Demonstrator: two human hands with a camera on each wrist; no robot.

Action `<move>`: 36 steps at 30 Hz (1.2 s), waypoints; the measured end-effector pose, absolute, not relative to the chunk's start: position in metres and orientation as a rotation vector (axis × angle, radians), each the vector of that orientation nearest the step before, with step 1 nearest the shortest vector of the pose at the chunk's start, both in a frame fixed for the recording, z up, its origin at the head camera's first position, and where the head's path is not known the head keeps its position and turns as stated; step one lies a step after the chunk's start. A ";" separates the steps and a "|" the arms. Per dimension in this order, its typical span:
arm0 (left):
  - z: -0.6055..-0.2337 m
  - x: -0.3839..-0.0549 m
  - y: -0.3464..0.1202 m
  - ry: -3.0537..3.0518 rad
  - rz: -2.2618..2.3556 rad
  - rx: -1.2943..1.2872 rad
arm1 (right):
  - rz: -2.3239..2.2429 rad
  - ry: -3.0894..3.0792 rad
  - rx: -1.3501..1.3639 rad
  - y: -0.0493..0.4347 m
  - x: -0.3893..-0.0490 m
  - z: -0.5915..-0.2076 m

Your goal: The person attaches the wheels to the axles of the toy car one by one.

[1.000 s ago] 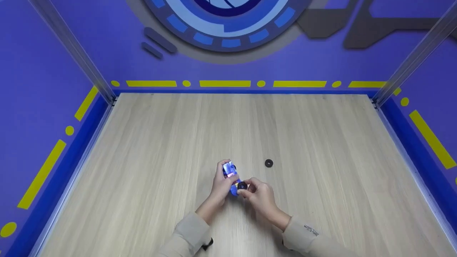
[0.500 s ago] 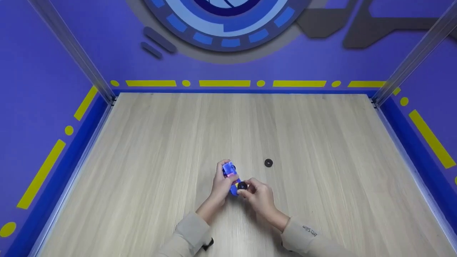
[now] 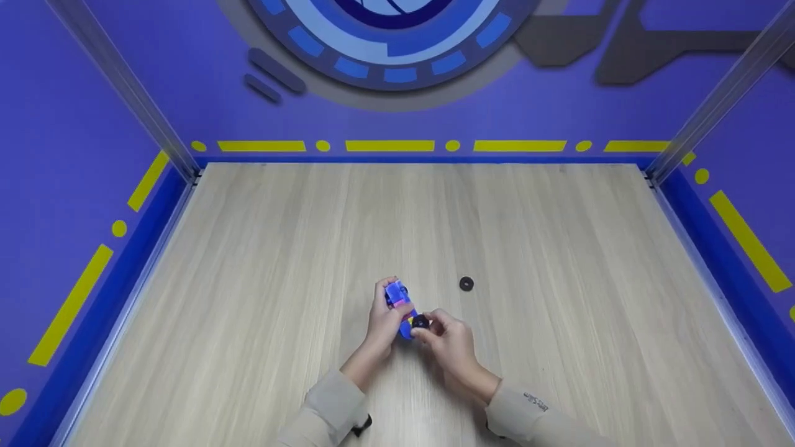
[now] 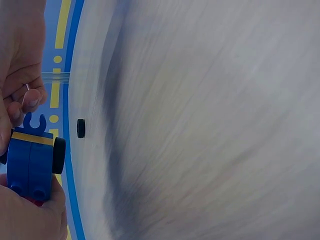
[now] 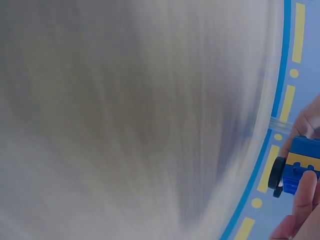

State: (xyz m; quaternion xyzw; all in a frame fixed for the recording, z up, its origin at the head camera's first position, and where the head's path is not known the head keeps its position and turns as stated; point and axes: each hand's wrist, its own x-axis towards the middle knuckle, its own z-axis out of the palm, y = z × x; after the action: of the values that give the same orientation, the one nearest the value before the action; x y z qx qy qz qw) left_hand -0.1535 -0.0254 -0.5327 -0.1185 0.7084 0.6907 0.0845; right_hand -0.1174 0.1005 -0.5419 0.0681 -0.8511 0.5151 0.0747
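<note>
My left hand (image 3: 386, 316) grips a blue toy vehicle (image 3: 395, 292), its thumb across the pink part on top. In the left wrist view the toy (image 4: 30, 165) shows a yellow band, a C-shaped blue hook at one end and a black wheel (image 4: 59, 156) on its side. With thumb and fingertips, my right hand (image 3: 456, 341) pinches a black wheel (image 3: 420, 321) against the toy's near end. The right wrist view has a right-hand finger (image 5: 304, 197) over the toy's blue side, below the yellow band (image 5: 305, 162). The fingers partly hide the toy.
One loose black wheel (image 3: 466, 284) lies flat on the wooden table (image 3: 279, 248), beyond the right hand. Blue panels with yellow markings (image 3: 390, 146) wall the table at the back and both sides, with metal posts (image 3: 133, 93) at the corners.
The bright glare on the toy's top has faded since one second ago. Both hands keep the same hold, with only a very slight shift to the left in view.
</note>
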 end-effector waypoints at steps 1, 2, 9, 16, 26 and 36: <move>-0.532 -0.153 -0.025 2.113 2.064 -0.355 | 1.549 -2.557 0.198 0.100 -0.117 -0.542; -0.532 -0.153 -0.026 2.113 2.067 -0.354 | 1.557 -2.557 0.193 0.100 -0.118 -0.543; -0.529 -0.152 -0.026 2.134 2.056 -0.329 | 1.562 -2.545 0.181 0.098 -0.117 -0.543; -0.533 -0.153 -0.024 2.139 2.076 -0.320 | 1.465 -2.559 0.188 0.099 -0.116 -0.544; -0.533 -0.151 -0.022 2.155 2.062 -0.301 | 1.376 -2.585 0.243 0.104 -0.116 -0.547; -0.513 -0.143 -0.022 2.166 2.067 -0.242 | 1.276 -2.613 0.315 0.108 -0.117 -0.552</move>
State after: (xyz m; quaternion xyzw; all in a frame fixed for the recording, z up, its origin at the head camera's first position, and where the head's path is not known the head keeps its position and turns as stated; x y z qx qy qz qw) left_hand -0.1426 -0.0220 -0.5131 -0.0803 0.7193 0.6866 0.0690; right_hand -0.1169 0.1082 -0.5516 0.1072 -0.8880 0.4338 0.1080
